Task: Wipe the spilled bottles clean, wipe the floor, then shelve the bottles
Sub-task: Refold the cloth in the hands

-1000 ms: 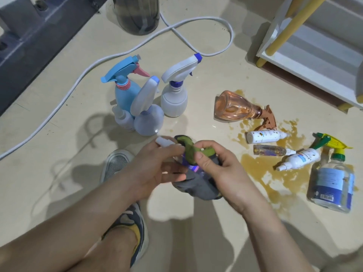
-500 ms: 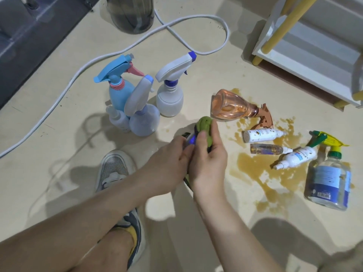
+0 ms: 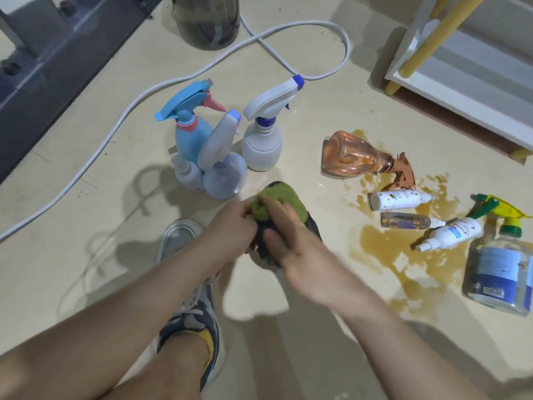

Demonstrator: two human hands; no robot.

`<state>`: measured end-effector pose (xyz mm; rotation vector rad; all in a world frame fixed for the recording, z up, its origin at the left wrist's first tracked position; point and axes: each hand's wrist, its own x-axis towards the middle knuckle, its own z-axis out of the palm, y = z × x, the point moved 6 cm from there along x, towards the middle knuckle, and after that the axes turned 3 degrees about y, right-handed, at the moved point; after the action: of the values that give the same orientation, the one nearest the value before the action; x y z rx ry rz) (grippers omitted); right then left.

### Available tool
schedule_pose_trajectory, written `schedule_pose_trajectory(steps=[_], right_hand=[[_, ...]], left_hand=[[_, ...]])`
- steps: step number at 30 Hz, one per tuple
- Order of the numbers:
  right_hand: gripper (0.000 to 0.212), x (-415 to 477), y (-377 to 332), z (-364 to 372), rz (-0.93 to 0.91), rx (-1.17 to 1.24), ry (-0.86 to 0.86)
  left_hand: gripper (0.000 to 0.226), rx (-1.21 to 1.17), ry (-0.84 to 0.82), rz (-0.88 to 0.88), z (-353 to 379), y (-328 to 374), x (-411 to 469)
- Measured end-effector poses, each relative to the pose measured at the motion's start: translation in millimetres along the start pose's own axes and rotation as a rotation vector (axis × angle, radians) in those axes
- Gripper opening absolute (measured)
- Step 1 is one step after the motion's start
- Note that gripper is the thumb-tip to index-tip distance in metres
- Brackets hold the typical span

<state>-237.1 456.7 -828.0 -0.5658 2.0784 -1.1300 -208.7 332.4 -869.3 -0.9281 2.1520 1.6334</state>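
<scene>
My left hand and my right hand meet at the centre of the floor around a green and grey cloth wrapped over a small bottle that is almost fully hidden. Both hands curl round the bundle. To the right a brown spill spreads over the floor. In it lie an orange spray bottle, a white bottle, a small clear bottle, a white spray bottle and a large clear bottle with a green trigger. Several spray bottles stand upright behind my hands.
A white shelf with yellow legs stands at the top right. A white cable loops across the floor past a dark jug. A dark frame runs along the top left. My shoe sits under my left arm.
My hands turned the cloth-wrapped bottle and shifted slightly toward the upright bottles. The bottle's white cap, seen a second ago, is now covered by the cloth.
</scene>
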Motion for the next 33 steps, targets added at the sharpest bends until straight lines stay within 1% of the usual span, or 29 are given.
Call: schedule_pose_trajectory(steps=[1, 2, 3, 5, 6, 7, 8, 9, 10, 11, 12, 13, 14, 15, 16, 18, 21, 23, 25, 26, 27, 28, 29, 31, 33], right_hand=[[0.047, 5, 2, 7, -0.078, -0.157, 0.076], [0.042, 10, 6, 9, -0.109, -0.267, 0.144], [0.038, 17, 14, 7, -0.088, -0.313, 0.209], [0.031, 30, 46, 3, 0.079, -0.348, 0.289], [0.028, 34, 60, -1, 0.163, -0.386, 0.313], [0.027, 37, 70, -6, 0.21, -0.424, 0.345], [0.025, 38, 75, -11, 0.218, -0.45, 0.385], [0.024, 38, 73, -16, 0.18, -0.438, 0.436], [0.024, 36, 66, -18, 0.106, -0.381, 0.476], [0.025, 32, 56, -16, 0.016, -0.297, 0.482], [0.028, 30, 44, -7, -0.075, -0.233, 0.446], [0.031, 28, 39, 9, -0.138, -0.2, 0.366], [0.035, 27, 39, 28, -0.172, -0.22, 0.275], [0.039, 26, 45, 42, -0.177, -0.269, 0.216], [0.042, 29, 55, 48, -0.162, -0.321, 0.196], [0.045, 41, 76, 41, -0.127, -0.444, 0.224], [0.041, 48, 92, 22, -0.09, -0.657, 0.286], [0.038, 48, 94, 16, -0.061, -0.728, 0.357], [0.036, 53, 90, 4, 0.043, -0.669, 0.414], [0.035, 56, 86, -3, 0.096, -0.569, 0.446], [0.034, 57, 78, -8, 0.108, -0.442, 0.478], [0.033, 55, 65, -7, 0.064, -0.345, 0.492], [0.031, 52, 50, 1, -0.011, -0.309, 0.468], [0.034, 42, 38, 31, -0.124, -0.325, 0.331], [0.05, 37, 57, 46, -0.086, -0.314, 0.263]], left_hand=[[0.04, -0.056, 0.008, -0.025, 0, -2, -1], [0.043, -0.054, 0.028, -0.037, -2, -5, -2], [0.045, 0.008, 0.041, -0.013, -4, -7, -5], [0.043, 0.165, 0.043, 0.073, -6, -9, -8], [0.039, 0.229, 0.035, 0.104, -6, -10, -8], [0.031, 0.264, 0.026, 0.113, -7, -12, -7], [0.022, 0.29, 0.029, 0.116, -8, -13, -5], [0.018, 0.319, 0.046, 0.116, -9, -13, -1], [0.022, 0.351, 0.068, 0.117, -9, -14, 3], [0.026, 0.385, 0.074, 0.111, -8, -16, 8], [0.026, 0.44, 0.07, 0.101, -6, -18, 12], [0.025, 0.495, 0.054, 0.081, -4, -21, 15], [0.023, 0.516, 0.038, 0.041, -2, -27, 18], [0.023, 0.474, 0.019, -0.008, 0, -34, 19], [0.028, 0.382, 0.005, -0.044, 0, -41, 19], [0.038, 0.209, 0.016, -0.093, 0, -53, 17], [0.026, 0.07, 0.022, -0.108, 1, -67, 11], [0.023, 0.027, 0.088, -0.082, -3, -70, 7], [0.013, 0.014, 0.181, -0.071, -13, -72, 7], [0.01, 0.016, 0.206, -0.054, -17, -69, 8], [0.011, 0.035, 0.213, -0.037, -19, -64, 10], [0.015, 0.051, 0.214, -0.019, -20, -59, 11], [0.019, 0.081, 0.214, -0.008, -19, -53, 12], [0.024, 0.22, 0.226, 0.027, -16, -45, 14], [0.022, 0.282, 0.25, 0.044, -13, -42, 13]])
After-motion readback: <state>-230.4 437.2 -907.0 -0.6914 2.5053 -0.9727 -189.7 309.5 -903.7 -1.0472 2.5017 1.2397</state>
